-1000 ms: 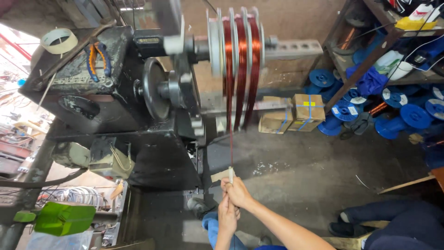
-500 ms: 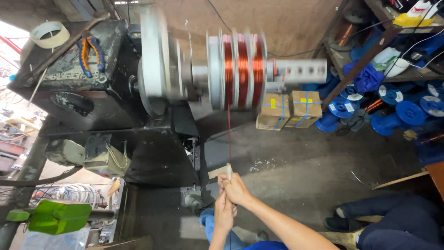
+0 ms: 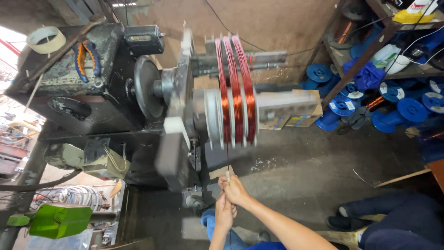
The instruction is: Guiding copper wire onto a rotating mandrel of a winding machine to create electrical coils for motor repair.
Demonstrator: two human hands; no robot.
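**Both hands guide copper wire onto a spinning winder**

The right hand [image 3: 235, 189] sits low in the centre, at about 6 o'clock from the winding former [image 3: 231, 115], with its fingers pinched around a small pale sleeve [image 3: 227, 176] through which the thin copper wire [image 3: 227, 157] runs straight up. The left hand [image 3: 225, 214] is directly below it, touching it, fingers curled shut around the same wire lower down. The wire climbs to the former, which is blurred with motion and carries three bands of reddish-copper coil side by side between pale dividers.

At 9 o'clock from the former stands the black winding machine [image 3: 92, 97]. On its top lie one pair of pliers [image 3: 88, 58] with orange-and-blue handles and, at the far left corner, one roll of pale tape [image 3: 46, 39]. At 7 o'clock, low on the left, is one green plastic piece [image 3: 60, 221].

At 2 to 3 o'clock a metal shelf frame [image 3: 365, 55] holds a white plastic bottle [image 3: 387, 54]; what is inside it cannot be told. Under and around the frame lie blue plastic spools [image 3: 410, 109], at least seven, piled on the concrete floor [image 3: 314, 176]. Two cardboard boxes [image 3: 300, 121] sit behind the former's shaft, shut. At 4 o'clock, another person's dark-trousered legs [image 3: 397, 222] rest on the floor.
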